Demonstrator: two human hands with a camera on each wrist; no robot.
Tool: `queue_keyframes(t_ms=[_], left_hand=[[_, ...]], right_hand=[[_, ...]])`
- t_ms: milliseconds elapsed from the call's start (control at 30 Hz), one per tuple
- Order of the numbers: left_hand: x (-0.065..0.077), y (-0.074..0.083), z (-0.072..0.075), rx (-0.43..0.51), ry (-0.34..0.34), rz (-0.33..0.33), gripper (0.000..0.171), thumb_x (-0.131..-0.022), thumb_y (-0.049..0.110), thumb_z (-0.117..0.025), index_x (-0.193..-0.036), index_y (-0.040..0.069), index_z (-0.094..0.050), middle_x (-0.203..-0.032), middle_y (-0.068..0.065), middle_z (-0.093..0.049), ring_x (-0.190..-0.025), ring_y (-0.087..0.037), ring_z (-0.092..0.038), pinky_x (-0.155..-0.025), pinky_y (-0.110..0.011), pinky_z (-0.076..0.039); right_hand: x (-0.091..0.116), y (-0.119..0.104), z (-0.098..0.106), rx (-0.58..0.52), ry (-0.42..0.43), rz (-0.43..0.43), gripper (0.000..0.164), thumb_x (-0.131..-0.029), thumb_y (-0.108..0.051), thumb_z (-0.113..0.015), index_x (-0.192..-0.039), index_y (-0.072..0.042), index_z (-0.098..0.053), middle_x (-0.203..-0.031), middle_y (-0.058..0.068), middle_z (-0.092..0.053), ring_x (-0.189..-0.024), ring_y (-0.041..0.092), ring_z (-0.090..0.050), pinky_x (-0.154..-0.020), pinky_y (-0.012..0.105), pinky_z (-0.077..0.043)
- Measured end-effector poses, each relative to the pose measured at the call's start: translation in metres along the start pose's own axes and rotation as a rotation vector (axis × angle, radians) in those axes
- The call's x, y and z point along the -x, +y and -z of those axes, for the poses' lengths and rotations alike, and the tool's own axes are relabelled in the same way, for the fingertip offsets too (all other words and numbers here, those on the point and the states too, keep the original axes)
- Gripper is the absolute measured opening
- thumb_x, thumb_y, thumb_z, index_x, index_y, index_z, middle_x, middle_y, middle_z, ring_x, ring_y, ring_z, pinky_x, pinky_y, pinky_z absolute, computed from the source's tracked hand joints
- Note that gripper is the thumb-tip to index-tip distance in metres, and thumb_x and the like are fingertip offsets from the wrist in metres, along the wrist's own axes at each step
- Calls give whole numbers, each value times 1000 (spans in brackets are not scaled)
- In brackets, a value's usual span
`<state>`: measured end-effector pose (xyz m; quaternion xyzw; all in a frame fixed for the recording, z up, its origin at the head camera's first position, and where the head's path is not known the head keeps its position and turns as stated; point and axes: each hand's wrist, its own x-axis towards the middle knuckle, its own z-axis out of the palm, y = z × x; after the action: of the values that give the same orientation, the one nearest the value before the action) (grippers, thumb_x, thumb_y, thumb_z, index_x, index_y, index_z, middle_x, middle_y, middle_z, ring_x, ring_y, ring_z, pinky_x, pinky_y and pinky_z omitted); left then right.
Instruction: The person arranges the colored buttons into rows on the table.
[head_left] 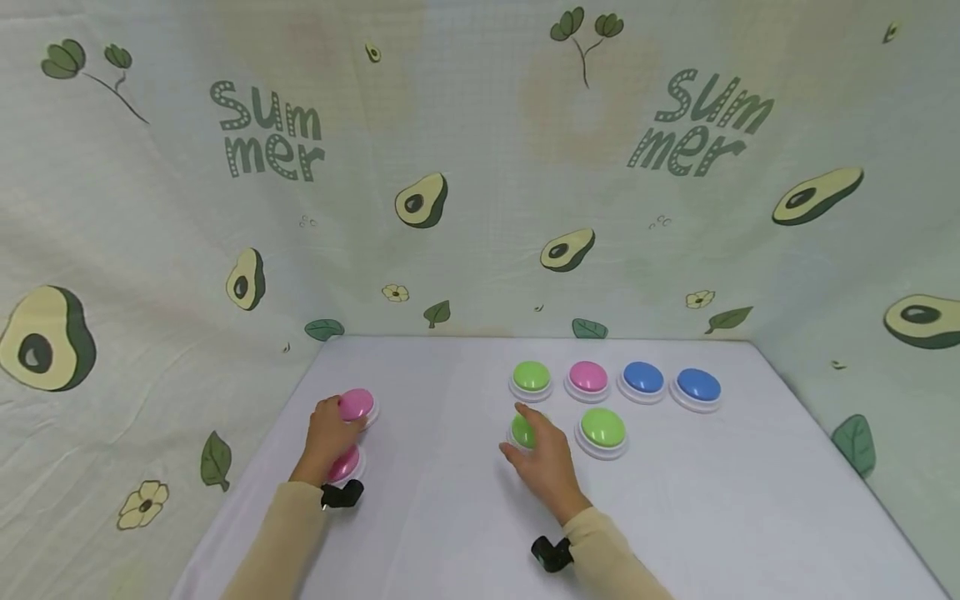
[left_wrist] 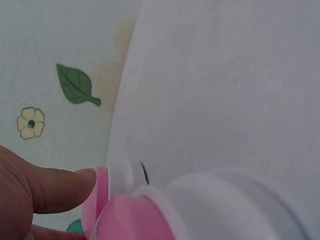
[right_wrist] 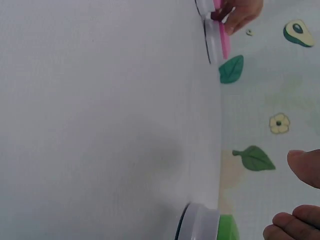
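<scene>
At the table's left, my left hand (head_left: 330,437) spans a pink push button (head_left: 356,404) with a white base, thumb and fingers on opposite sides. In the left wrist view the thumb (left_wrist: 65,189) touches the edge of its pink top. A second pink button (head_left: 345,465) sits nearer, partly hidden under that hand. My right hand (head_left: 551,468) hovers by a green button (head_left: 522,432) that it partly covers. Its thumb and fingers are spread, and the right wrist view shows them apart from the green button (right_wrist: 227,227), holding nothing.
Behind the right hand stand a green button (head_left: 531,377), a pink button (head_left: 588,377) and two blue buttons (head_left: 642,377) in a row. Another green button (head_left: 603,427) sits to its right. Patterned cloth (head_left: 480,125) hangs around the white table (head_left: 442,500).
</scene>
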<state>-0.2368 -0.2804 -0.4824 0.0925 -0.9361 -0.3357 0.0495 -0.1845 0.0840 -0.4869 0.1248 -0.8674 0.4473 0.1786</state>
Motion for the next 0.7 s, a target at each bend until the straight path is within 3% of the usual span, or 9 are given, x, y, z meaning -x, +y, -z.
queue_keyframes(t_ms=[133,400,533,700], left_hand=[[-8,-6,10,-8,-81,59,76,-96,16,-69,-151,-20,-30,-147,-44,-41,-134,-58,-45,-113,-68,-41],[-10,-6,18,-65,-121,32,73,-91,11,-76,-146,-19,-40,-144,-43,-48,-132,-56,-49,-111,-66,-44],[-6,0,13,-56,-158,-4,70,-90,12,-79,-146,-16,-45,-142,-38,-53,-131,-53,-51,-110,-66,-46],[-1,12,-1,-83,-176,-122,66,-86,13,-85,-140,-12,-56,-133,-31,-63,-124,-47,-58,-107,-64,-49]], right_hand=[[2,-6,-12,-10,-39,15,64,-83,-5,-86,-140,5,-60,-141,22,-64,-132,42,-59,-111,55,-48],[2,-13,-30,-4,-155,24,63,-86,-9,-86,-141,6,-59,-140,24,-63,-131,42,-59,-111,55,-49],[2,-13,-36,-34,-256,9,65,-87,-12,-85,-143,7,-57,-143,25,-61,-135,44,-56,-114,57,-45],[-1,-12,-46,-42,-344,3,66,-90,-15,-83,-144,8,-55,-145,25,-59,-138,43,-54,-116,55,-43]])
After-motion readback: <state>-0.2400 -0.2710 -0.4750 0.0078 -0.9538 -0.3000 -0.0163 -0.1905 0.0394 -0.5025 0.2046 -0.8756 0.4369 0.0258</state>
